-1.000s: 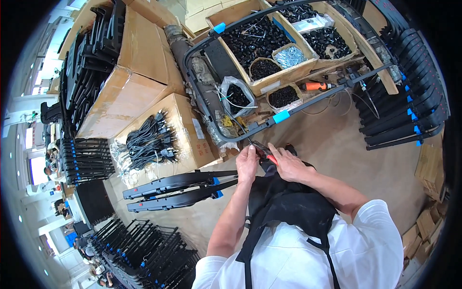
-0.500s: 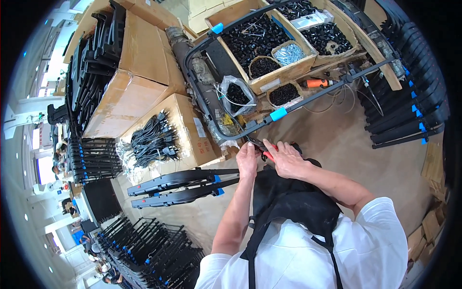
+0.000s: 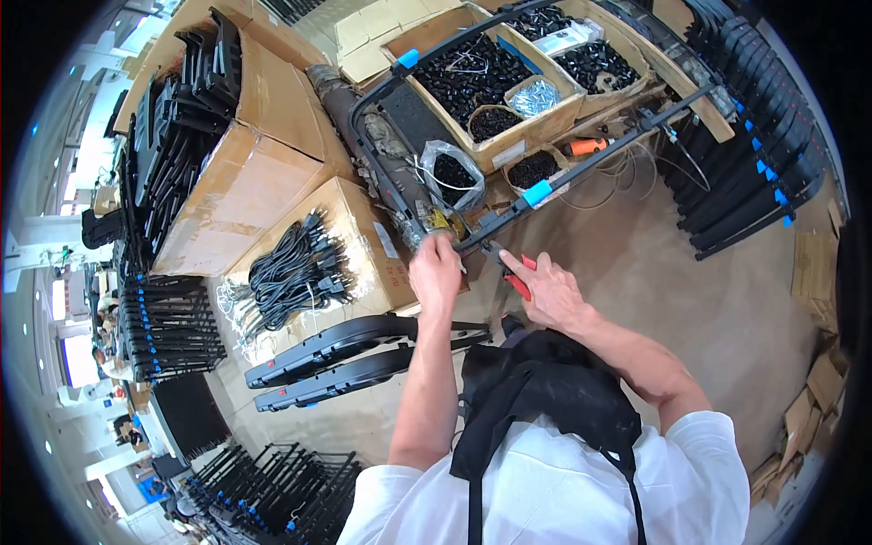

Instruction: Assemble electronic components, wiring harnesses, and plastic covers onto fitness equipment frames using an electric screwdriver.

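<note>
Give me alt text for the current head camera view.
A person's right hand holds a red-handled tool near a black tubular frame, the left hand close by. Farther off, a wooden tray holds small black parts and silvery pieces; to the left, black cables lie on a cardboard box.

Smooth plastic sheathes a red-handled tool (image 3: 518, 287), a black tubular frame (image 3: 599, 156) looks matt, and a clear plastic bag (image 3: 472, 194) shines.

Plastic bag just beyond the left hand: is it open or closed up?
Open. The mouth of the plastic bag gapes beyond the left hand, showing small black parts inside.
</note>
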The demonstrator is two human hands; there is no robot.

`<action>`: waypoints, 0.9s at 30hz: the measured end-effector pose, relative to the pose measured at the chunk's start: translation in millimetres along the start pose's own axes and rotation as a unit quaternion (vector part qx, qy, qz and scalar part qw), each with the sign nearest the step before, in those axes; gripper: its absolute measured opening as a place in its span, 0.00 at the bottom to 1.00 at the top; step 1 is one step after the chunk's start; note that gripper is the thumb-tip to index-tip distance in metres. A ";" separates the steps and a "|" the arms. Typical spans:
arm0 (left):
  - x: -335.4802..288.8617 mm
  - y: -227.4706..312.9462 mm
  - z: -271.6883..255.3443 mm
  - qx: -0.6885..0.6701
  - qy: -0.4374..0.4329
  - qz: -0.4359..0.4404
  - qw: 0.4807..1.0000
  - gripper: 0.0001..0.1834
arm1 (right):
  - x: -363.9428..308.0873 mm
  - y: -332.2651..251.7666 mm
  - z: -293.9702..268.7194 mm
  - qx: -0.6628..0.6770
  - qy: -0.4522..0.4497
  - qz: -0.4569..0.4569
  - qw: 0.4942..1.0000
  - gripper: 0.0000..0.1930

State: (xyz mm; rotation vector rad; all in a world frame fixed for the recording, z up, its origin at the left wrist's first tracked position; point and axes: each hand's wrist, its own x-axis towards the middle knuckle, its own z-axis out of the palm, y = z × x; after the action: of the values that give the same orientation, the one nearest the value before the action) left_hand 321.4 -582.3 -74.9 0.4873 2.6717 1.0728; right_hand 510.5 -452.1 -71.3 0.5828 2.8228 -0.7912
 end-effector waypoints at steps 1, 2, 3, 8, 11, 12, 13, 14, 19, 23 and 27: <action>20.7 -8.9 -8.8 0.170 0.023 0.074 0.982 0.20 | 1.7 -9.9 3.5 -0.001 0.025 -0.011 1.000 0.45; 30.1 -7.6 -7.4 0.239 0.037 0.155 0.958 0.25 | -0.3 -11.0 7.5 -0.005 0.049 -0.011 0.999 0.44; 38.3 -5.8 -6.1 0.240 0.039 0.156 0.957 0.25 | -2.1 -16.3 10.2 -0.004 0.050 -0.012 0.999 0.44; 78.1 -30.7 10.2 0.262 -0.177 0.144 0.937 0.29 | 2.1 -47.3 19.0 -0.035 0.076 0.001 0.996 0.42; 59.9 -9.5 31.8 0.224 -0.146 0.136 0.954 0.27 | -2.1 -38.3 30.3 -0.055 0.103 0.033 0.993 0.42; 59.0 -12.6 32.4 0.223 -0.130 0.133 0.957 0.26 | -0.4 -44.7 33.5 -0.054 0.105 0.035 0.992 0.42; 60.8 -15.7 32.4 0.223 -0.131 0.135 0.956 0.26 | 1.8 -51.9 37.1 -0.053 0.109 0.045 0.992 0.42; 64.4 -19.0 31.7 0.216 -0.118 0.126 0.961 0.26 | 3.2 -58.0 40.2 -0.053 0.113 0.055 0.991 0.42; 64.2 -21.5 33.7 0.190 -0.096 0.086 0.973 0.26 | 6.6 -48.3 53.1 0.001 0.124 0.054 0.991 0.43; 61.9 -14.5 35.4 0.181 -0.089 0.091 0.975 0.25 | 21.7 22.4 86.5 0.676 -0.110 0.046 0.727 0.45; 66.1 -12.2 42.1 0.172 -0.083 0.078 0.978 0.25 | 29.4 26.9 102.4 0.682 -0.151 0.102 0.709 0.40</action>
State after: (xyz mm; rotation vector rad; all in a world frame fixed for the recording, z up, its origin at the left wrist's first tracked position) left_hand 271.4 -538.9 -118.6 0.8237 2.7079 0.5698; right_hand 498.8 -475.3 -178.1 0.7312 1.3566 -2.5284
